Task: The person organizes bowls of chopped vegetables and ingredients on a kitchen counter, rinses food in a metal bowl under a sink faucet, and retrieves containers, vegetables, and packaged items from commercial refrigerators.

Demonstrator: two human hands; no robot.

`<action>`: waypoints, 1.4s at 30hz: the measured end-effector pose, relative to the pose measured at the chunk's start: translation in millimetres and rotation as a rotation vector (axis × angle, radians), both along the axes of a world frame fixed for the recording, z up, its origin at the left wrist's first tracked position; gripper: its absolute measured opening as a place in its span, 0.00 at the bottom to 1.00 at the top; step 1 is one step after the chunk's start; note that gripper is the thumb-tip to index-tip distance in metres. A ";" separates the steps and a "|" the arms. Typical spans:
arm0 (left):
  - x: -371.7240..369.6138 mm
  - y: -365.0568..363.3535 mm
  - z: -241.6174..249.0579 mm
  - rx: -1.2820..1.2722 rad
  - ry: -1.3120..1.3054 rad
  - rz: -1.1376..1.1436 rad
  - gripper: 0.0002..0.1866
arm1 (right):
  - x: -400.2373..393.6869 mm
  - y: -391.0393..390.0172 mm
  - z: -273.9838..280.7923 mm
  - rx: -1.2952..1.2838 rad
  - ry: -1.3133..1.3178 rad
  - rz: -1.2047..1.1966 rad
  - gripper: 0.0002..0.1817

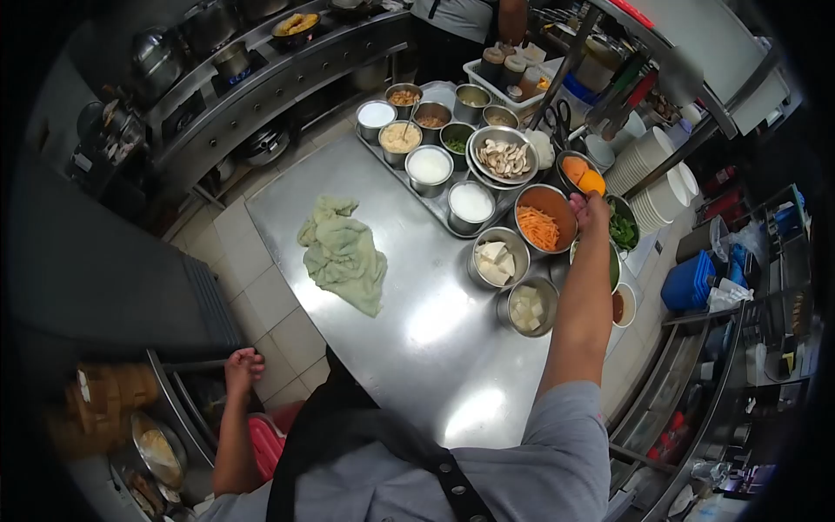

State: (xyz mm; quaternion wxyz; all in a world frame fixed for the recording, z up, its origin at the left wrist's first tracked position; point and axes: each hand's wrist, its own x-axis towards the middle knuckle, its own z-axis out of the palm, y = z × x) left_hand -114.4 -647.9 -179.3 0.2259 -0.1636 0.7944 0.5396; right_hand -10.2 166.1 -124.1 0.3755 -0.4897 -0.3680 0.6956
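Note:
My right hand (pixel 590 211) reaches out over the steel counter (pixel 409 287), its fingers closed at the rim of the bowl of shredded carrot (pixel 544 224); I cannot see anything in the hand. Just beyond it lie a bowl of orange pieces (pixel 581 174) and a bowl of green leaves (pixel 622 230). My left hand (pixel 243 366) hangs low at my left side with curled fingers, resting on a dark rail beside the counter, holding nothing visible.
Several steel bowls sit on a tray (pixel 435 205): mushrooms (pixel 502 157), white powders, two bowls of tofu (pixel 497 262). A green cloth (pixel 343 251) lies mid-counter. Stacked white bowls (pixel 648 165) stand right. Another person (pixel 461 26) stands at the far end.

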 end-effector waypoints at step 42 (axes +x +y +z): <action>-403.5 -183.5 -76.4 -0.005 -0.061 -0.312 0.10 | -62.0 -368.2 -63.3 -0.001 -0.103 -0.697 0.18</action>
